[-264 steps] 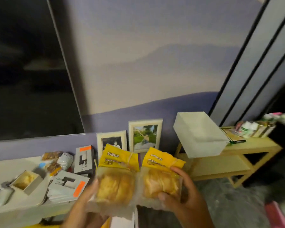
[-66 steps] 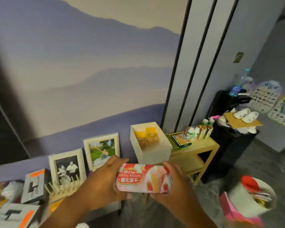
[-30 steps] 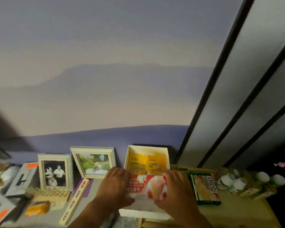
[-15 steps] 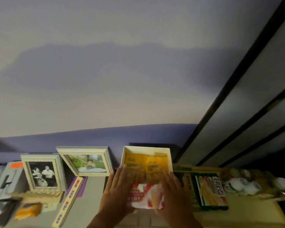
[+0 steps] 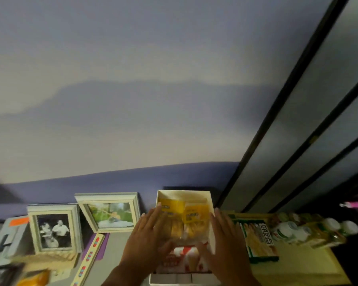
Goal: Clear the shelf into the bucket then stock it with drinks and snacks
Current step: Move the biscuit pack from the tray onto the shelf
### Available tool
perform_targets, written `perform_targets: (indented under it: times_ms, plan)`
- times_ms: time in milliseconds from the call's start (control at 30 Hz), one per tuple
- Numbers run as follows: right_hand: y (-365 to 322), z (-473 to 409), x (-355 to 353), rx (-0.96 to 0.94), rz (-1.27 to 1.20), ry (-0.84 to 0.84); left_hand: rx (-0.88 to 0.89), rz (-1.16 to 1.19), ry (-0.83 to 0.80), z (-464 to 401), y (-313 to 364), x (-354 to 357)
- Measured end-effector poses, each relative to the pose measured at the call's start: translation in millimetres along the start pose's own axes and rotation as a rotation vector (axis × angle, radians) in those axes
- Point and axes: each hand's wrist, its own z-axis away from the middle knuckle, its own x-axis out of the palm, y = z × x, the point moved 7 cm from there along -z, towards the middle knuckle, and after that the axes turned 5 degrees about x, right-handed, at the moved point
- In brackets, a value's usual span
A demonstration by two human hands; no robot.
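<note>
1. The stocking stage is judged to be under way: a white box [image 5: 184, 234] standing on the yellow shelf [image 5: 293, 263] already holds two yellow snack packets [image 5: 184, 215], and a red-and-white wafer pack [image 5: 182, 259] is being settled at its near end.
2. The left hand [image 5: 147, 240] and right hand [image 5: 225, 244] are laid flat on the pack's two ends, fingers straight and slightly spread, nothing pinched.
3. A green biscuit box [image 5: 258, 238] and a row of drink bottles [image 5: 304, 230] are already placed on the shelf, right of the white box.
4. The bucket is not in view, so the clearing cannot be checked.
5. The print on the packets and boxes is too blurred to be read.
</note>
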Motion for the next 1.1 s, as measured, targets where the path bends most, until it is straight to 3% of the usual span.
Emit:
perform_targets:
  times_ms: [267, 400, 667, 867, 1100]
  plan:
    - [-26.8, 49.0, -77.9, -0.13, -0.063, 0.1, -0.15, -0.02, 0.23, 89.2, 29.6, -91.2]
    - [-41.2, 96.6, -89.3, -0.248, -0.128, 0.114, -0.284, -0.102, 0.253, 171.2, 42.0, -117.4]
    - [-94.2, 191.4, -91.8, -0.279, -0.228, 0.025, -0.44, -0.178, 0.265, 324.7, 39.1, -170.3]
    - [-194.0, 266.1, -61.8, -0.361, -0.208, -0.039, -0.523, -0.247, 0.288, 456.4, -5.7, -205.4]
    - [-382.7, 390.2, 3.9, -0.494, -0.207, -0.089, -0.59, -0.244, 0.236, 637.2, -110.1, -243.2]
